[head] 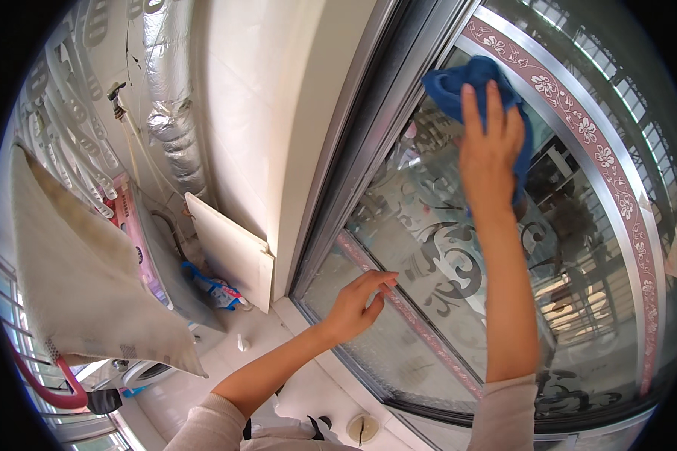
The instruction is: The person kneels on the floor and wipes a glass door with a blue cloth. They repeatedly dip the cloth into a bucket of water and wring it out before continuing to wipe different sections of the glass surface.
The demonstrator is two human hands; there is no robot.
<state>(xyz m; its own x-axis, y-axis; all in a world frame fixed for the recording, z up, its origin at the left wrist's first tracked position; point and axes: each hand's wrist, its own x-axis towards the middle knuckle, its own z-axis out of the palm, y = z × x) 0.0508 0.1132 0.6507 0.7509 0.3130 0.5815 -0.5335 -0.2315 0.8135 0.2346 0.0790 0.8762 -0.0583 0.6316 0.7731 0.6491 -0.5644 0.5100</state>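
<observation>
My right hand (488, 146) presses a bunched blue cloth (479, 73) flat against the glass panel of a sliding door, near its upper frame. The arm is stretched far out. My left hand (356, 307) hovers lower down, in front of the pink decorative strip (414, 307) across the door; its fingers are loosely bent and apart, with nothing in them. Whether its fingertips touch the door cannot be told. Frosted scrollwork (457, 268) decorates the glass panel (406, 225), which also carries reflections. A second pink band with white flowers (587, 129) curves along the right side.
Left of the dark metal door frame (366, 129) is a pale wall edge (310, 96). A white board (231, 248) leans there beside a foil-wrapped pipe (169, 118). White hangers (73, 124) and a beige cloth (90, 270) hang at left. A floor drain (363, 428) lies below.
</observation>
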